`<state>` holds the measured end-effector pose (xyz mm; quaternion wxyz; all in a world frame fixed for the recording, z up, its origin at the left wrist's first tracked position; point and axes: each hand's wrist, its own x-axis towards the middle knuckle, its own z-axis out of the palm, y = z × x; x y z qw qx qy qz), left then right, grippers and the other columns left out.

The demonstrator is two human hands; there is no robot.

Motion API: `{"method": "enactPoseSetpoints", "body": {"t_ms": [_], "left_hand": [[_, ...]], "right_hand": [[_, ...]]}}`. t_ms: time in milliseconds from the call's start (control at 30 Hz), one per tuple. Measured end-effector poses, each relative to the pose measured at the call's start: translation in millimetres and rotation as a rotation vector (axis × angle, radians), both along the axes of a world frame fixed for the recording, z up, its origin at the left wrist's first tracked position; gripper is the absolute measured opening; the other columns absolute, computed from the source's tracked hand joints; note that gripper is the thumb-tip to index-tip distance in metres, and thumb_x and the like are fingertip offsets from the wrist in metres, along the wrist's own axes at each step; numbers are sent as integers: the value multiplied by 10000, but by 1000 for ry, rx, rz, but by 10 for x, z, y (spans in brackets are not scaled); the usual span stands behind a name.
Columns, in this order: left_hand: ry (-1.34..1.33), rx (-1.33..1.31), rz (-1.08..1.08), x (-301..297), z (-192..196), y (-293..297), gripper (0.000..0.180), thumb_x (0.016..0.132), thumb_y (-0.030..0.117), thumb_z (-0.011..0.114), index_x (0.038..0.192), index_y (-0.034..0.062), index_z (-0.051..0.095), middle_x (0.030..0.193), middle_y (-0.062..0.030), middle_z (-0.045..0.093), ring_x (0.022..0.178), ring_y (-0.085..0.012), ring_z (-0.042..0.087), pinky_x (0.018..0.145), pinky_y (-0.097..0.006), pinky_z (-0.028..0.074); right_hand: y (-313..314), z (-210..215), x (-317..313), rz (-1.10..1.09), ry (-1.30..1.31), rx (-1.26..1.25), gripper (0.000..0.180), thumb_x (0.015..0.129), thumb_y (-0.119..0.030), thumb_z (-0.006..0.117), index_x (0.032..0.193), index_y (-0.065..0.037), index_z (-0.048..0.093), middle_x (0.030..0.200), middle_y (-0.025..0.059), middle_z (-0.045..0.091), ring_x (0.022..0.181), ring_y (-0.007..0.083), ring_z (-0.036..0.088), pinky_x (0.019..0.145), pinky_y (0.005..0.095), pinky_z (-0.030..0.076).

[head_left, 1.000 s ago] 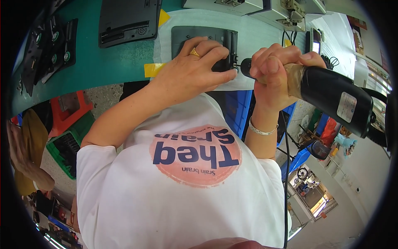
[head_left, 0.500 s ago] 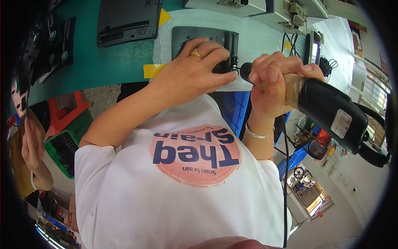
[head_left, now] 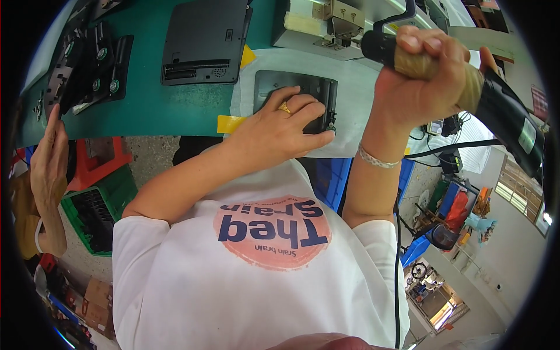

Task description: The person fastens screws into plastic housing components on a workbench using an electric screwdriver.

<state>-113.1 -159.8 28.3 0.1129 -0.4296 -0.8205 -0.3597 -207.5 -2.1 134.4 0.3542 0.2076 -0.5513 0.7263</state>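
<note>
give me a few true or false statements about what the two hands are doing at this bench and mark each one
1. The left hand lies flat on a dark panel. True.
2. The panel sits directly on the green mat. False: it rests on a white sheet laid over the bench.
3. The right hand grips a black power screwdriver by its tan-wrapped part. True.
4. The screwdriver tip is pressed into the panel. False: the tool is raised above and to the right of the panel, clear of it.
5. The ring is on the right hand. False: a gold ring is on the left hand; the right wrist wears a bracelet.
</note>
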Motion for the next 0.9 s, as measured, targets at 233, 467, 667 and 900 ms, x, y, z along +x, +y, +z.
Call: {"method": "enactPoseSetpoints", "body": {"t_ms": [233, 467, 667, 900], "left_hand": [[-7, 5, 25, 0, 3, 9, 397, 765, 182, 809, 1138, 265, 700, 1145, -69, 551, 1163, -256, 573, 1118, -506, 420], [-2, 17, 36, -2, 4, 9, 397, 765, 184, 808, 1138, 267, 701, 1139, -69, 560, 1136, -253, 586, 1117, -502, 424], [6, 13, 39, 4, -10, 12, 397, 765, 192, 810, 1138, 273, 700, 1138, -68, 564, 1134, -249, 588, 1118, -499, 424], [0, 0, 16, 9, 27, 5, 404, 763, 193, 808, 1144, 273, 701, 1138, -70, 563, 1116, -250, 591, 1117, -502, 426]], "right_hand": [[64, -89, -163, 144, 17, -84, 490, 909, 67, 573, 1338, -124, 434, 733, 101, 582, 579, 182, 595, 561, 360, 582], [84, -87, -181, 102, 64, 67, 489, 902, 71, 578, 1328, -135, 454, 745, 81, 580, 589, 170, 597, 565, 362, 585], [64, -82, -155, 124, 15, -114, 441, 917, 44, 588, 1314, -101, 461, 713, 94, 588, 569, 177, 592, 578, 379, 584], [215, 24, -218, 198, -63, 231, 311, 919, -3, 609, 1214, -36, 514, 712, 107, 577, 578, 216, 587, 564, 368, 536]]}}
